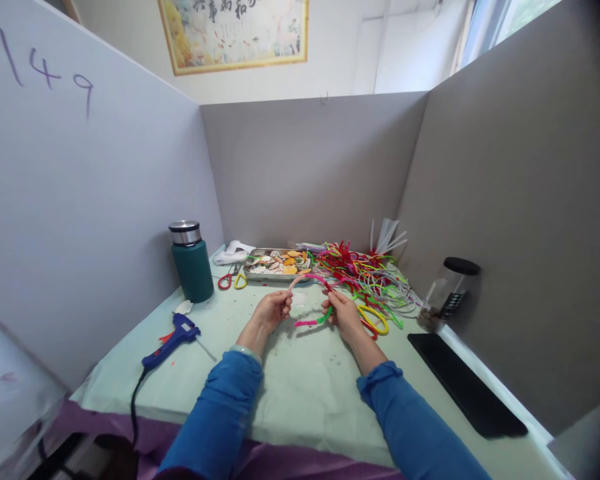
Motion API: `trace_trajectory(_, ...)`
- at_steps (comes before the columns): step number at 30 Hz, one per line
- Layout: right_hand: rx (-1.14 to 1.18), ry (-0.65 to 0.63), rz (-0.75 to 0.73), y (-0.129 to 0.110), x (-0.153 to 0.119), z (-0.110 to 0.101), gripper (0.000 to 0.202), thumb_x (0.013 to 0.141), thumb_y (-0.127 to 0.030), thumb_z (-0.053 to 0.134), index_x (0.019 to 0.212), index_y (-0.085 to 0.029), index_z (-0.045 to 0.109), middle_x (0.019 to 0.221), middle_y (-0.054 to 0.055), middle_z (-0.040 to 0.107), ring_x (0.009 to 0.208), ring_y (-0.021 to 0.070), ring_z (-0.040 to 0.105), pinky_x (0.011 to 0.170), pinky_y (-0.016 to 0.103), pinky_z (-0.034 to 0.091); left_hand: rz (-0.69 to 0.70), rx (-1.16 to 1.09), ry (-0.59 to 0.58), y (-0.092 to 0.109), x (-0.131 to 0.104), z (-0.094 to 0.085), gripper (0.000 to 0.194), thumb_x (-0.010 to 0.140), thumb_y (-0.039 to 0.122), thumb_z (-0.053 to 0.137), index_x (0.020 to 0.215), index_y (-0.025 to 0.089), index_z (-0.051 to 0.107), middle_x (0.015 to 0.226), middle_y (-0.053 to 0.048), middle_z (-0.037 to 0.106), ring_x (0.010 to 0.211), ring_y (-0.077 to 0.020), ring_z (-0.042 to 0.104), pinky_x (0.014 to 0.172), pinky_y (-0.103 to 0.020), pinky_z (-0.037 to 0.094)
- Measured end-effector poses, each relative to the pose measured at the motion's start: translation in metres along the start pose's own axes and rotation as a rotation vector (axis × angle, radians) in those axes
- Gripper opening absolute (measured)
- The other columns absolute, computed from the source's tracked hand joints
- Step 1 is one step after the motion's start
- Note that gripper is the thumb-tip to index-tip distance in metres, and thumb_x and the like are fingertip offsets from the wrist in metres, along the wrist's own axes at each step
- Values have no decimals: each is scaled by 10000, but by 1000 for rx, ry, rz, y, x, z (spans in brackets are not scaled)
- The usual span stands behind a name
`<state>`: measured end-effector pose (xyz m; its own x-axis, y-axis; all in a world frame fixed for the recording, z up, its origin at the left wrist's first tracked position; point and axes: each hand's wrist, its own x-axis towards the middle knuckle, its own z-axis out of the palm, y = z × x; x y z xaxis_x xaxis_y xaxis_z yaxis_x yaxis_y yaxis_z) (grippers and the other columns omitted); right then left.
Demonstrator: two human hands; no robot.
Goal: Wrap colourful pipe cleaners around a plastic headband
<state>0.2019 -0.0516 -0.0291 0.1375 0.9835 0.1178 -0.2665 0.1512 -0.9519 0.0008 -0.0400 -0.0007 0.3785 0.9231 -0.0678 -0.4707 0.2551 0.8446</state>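
Between my two hands a pipe cleaner arches upward, pale pink on the left and brighter pink and red on the right. My left hand pinches its pale end. The fingers of my right hand close on the red end, and a green and pink length sticks out leftward below them; whether it is the same piece I cannot tell. Just behind stands a metal tray of orange and white flat pieces. A heap of colourful pipe cleaners lies beyond my right hand.
A blue glue gun and a green flask are on the left. Red and yellow scissor handles lie by the tray. Yellow rings, a clear jar and a black slab sit right. Grey panels enclose the table.
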Motion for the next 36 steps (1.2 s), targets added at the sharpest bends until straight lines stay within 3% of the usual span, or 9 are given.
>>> trace_trajectory(21,-8,58,38,2,2,1,270,714,-351,619,895,-151,600,599,-6,589,463,96,539,294,147,326,-77,44,-49,-1,-2,7,91,686,182,567,746,138,514,563,31,490,385,-68,426,378,-196,330)
trace_trajectory(24,1,53,35,1,1,2,299,707,-360,617,921,-153,599,610,-6,591,470,96,540,305,148,335,-36,63,-110,-4,-5,12,125,705,225,593,760,130,533,587,16,516,414,-77,464,409,-205,374)
trace_trajectory(30,5,63,40,-1,1,3,373,672,-412,632,934,-149,604,622,-1,603,472,104,548,307,154,315,-7,106,-406,-13,-10,21,234,706,294,648,829,124,544,685,-27,583,517,-126,563,524,-278,475)
trace_trajectory(36,-13,61,21,-1,0,3,381,668,-408,643,940,-143,604,612,4,604,457,102,538,306,154,303,19,96,-355,-10,-14,26,253,706,312,660,832,117,559,684,-31,581,523,-125,566,536,-276,465)
